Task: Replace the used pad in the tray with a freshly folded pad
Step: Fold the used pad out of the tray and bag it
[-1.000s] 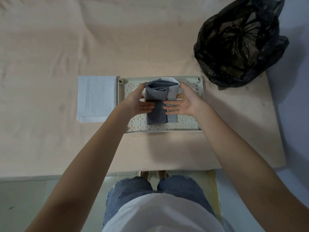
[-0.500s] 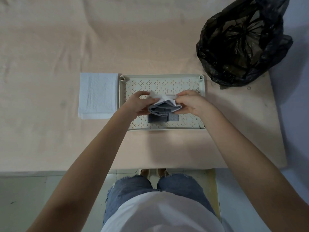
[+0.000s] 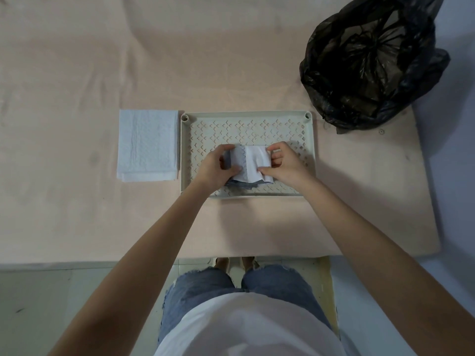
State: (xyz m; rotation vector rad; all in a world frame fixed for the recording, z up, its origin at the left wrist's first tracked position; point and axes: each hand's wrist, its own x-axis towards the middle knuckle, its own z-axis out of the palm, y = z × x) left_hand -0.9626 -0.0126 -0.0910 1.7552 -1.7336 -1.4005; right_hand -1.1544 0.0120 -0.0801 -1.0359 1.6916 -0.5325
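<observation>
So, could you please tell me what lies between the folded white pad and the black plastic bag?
In the head view, the perforated cream tray lies between the folded white pad and the black plastic bag.

One view only, from the person's head, tilted steeply down and forward; wide-angle, so edges bow; near enough that both forearms run from the bottom corners to the tray (image 3: 312, 150) at centre; the pink surface (image 3: 128, 60) fills the upper half; the black bag (image 3: 372, 60) sits top right; no second view overlaps it.

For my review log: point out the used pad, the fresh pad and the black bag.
used pad (image 3: 253, 164): head view, white outer fold.
fresh pad (image 3: 147, 145): head view, top centre.
black bag (image 3: 370, 60): head view, crumpled middle.
</observation>
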